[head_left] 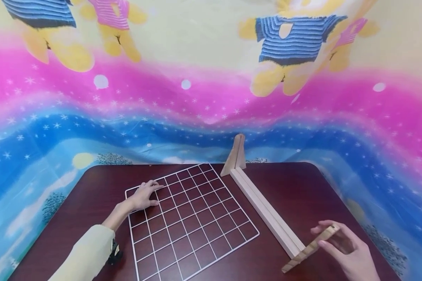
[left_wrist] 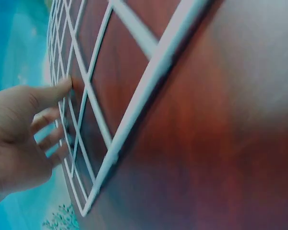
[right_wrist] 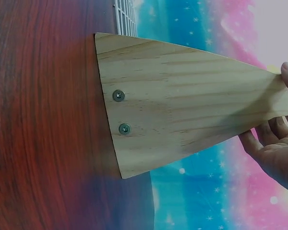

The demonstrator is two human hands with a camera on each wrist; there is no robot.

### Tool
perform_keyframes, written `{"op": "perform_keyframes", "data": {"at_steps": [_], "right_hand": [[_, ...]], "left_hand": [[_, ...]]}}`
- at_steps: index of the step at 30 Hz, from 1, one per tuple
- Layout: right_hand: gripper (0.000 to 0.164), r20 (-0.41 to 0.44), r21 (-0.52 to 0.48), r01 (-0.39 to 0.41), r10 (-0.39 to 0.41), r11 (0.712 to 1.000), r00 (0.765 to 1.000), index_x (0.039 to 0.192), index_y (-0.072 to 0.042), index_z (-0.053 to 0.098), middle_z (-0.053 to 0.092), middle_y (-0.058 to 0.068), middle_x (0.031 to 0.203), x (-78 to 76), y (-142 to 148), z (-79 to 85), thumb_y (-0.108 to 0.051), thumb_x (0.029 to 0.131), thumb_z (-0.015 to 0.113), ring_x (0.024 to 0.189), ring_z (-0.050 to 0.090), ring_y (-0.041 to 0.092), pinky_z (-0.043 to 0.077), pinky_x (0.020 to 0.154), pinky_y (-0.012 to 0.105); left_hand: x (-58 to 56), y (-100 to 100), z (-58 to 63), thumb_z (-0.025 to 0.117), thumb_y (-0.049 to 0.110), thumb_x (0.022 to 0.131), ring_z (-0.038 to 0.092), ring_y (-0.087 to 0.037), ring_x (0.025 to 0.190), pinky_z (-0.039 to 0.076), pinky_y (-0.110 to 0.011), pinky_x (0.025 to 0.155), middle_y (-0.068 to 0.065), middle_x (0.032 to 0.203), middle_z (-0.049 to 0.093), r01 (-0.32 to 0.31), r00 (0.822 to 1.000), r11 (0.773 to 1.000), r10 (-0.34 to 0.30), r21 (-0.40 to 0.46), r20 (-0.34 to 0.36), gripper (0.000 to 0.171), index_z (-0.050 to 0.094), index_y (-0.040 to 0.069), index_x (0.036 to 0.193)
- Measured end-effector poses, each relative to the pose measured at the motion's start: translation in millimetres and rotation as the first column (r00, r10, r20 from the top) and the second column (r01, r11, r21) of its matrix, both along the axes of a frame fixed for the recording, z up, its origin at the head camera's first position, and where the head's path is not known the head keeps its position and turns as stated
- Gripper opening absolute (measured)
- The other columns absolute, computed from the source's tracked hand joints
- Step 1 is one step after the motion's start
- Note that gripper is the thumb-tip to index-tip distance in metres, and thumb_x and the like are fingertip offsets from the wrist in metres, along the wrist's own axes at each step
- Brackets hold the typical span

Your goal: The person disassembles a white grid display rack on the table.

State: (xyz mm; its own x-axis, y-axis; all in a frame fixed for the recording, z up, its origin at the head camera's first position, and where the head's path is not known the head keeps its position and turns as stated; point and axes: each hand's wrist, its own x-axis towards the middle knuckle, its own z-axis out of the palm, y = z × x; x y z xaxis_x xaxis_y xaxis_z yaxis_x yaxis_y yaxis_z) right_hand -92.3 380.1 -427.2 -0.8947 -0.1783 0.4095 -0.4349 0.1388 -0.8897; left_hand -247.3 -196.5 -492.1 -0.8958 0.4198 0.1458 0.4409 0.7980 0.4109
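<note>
A white wire grid panel [head_left: 193,210] lies on the dark red-brown table. Over its far left part is my left hand [head_left: 144,195], thumb and fingers apart, fingertips at the wires. The left wrist view shows that hand [left_wrist: 24,139] beside the grid [left_wrist: 134,103]. To the right stands a wooden frame: a long grooved bar [head_left: 267,210] joins two tapered end pieces. My right hand [head_left: 351,249] holds the near end piece [head_left: 311,248] by its narrow top, thumb on one side and fingers on the other. Two screw heads [right_wrist: 121,112] show on its face.
The far tapered end piece [head_left: 235,156] stands near the table's back edge. Behind and around the table [head_left: 295,187] hangs a colourful cloth [head_left: 211,97] printed with bears and snowflakes. A small black object [head_left: 115,253] sits by the left sleeve.
</note>
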Motion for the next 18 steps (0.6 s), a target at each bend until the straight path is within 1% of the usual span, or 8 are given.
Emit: {"op": "perform_keyframes", "data": {"at_steps": [2,5,6,8,10,13,15,18], "right_hand": [[0.042,0.007,0.002,-0.022,0.022,1.0,1.0,0.125,0.016,0.045,0.067,0.014,0.107,-1.0,1.7,-0.5,0.021,0.085,0.057,0.102,0.065,0.017,0.051,0.084,0.024],[0.042,0.007,0.026,-0.063,0.063,0.998,0.998,0.126,0.016,0.044,0.067,0.014,0.108,-3.4,5.4,-0.6,0.02,0.086,0.056,0.102,0.065,0.018,0.05,0.085,0.024],[0.043,0.007,0.037,-0.079,0.079,0.996,0.997,0.127,0.015,0.044,0.067,0.013,0.109,-4.4,6.9,-0.1,0.02,0.086,0.056,0.103,0.065,0.018,0.05,0.085,0.024],[0.046,-0.025,0.014,-0.152,0.152,0.988,0.988,0.129,0.016,0.042,0.066,0.017,0.111,-8.6,10.0,0.6,0.024,0.085,0.053,0.105,0.064,0.02,0.049,0.087,0.025],[0.049,-0.066,-0.049,-0.248,0.245,0.967,0.967,0.131,0.017,0.04,0.064,0.021,0.113,-13.4,12.9,0.8,0.028,0.084,0.048,0.108,0.062,0.024,0.049,0.088,0.027],[0.056,-0.134,-0.136,-0.389,0.373,0.911,0.918,0.134,0.02,0.034,0.06,0.028,0.116,-20.2,15.8,0.1,0.036,0.081,0.04,0.113,0.059,0.029,0.048,0.091,0.03],[0.057,-0.14,-0.153,-0.425,0.407,0.892,0.903,0.135,0.02,0.032,0.06,0.028,0.117,-22.8,16.3,0.1,0.036,0.081,0.039,0.113,0.059,0.03,0.049,0.09,0.031],[0.06,-0.134,-0.13,-0.437,0.421,0.89,0.897,0.137,0.019,0.031,0.06,0.028,0.117,-24.7,16.4,-0.2,0.035,0.08,0.041,0.111,0.06,0.029,0.049,0.089,0.03]], "left_hand": [[10.3,5.6,-2.4,0.075,0.008,0.08,0.044,-0.048,0.11,0.038,-0.061,0.089,-0.029,0.127,0.046,-0.021,0.999,1.0,0.022,0.02,-0.048,0.057,0.052,-0.008,0.13],[31.4,17.3,-6.3,0.076,0.011,0.08,0.045,-0.049,0.112,0.038,-0.064,0.09,-0.031,0.131,0.045,-0.059,0.993,0.996,0.065,0.069,-0.1,0.062,0.049,-0.01,0.132],[38.8,22.1,-7.2,0.077,0.012,0.079,0.045,-0.049,0.112,0.037,-0.064,0.09,-0.031,0.133,0.044,-0.068,0.991,0.994,0.077,0.088,-0.107,0.064,0.048,-0.009,0.133],[53.5,32.7,-6.3,0.078,0.013,0.079,0.043,-0.048,0.115,0.035,-0.065,0.093,-0.031,0.137,0.041,-0.075,0.99,0.989,0.089,0.131,-0.107,0.071,0.045,-0.007,0.138],[66.3,43.1,-5.2,0.079,0.014,0.078,0.042,-0.045,0.116,0.034,-0.064,0.094,-0.029,0.139,0.04,-0.06,0.991,0.985,0.078,0.163,-0.105,0.076,0.041,-0.003,0.142],[83.2,56.0,-2.3,0.079,0.013,0.078,0.04,-0.041,0.118,0.033,-0.062,0.095,-0.025,0.141,0.039,-0.015,0.996,0.984,0.03,0.176,-0.088,0.082,0.036,0.001,0.146],[92.9,60.6,0.0,0.079,0.011,0.077,0.04,-0.04,0.119,0.033,-0.062,0.095,-0.022,0.139,0.041,0.009,0.998,0.988,0.002,0.151,-0.069,0.082,0.036,0.003,0.147],[104.1,61.9,2.5,0.078,0.005,0.074,0.041,-0.038,0.117,0.036,-0.062,0.091,-0.02,0.136,0.042,0.04,0.999,0.995,-0.037,0.09,-0.038,0.081,0.038,0.001,0.145]]}}
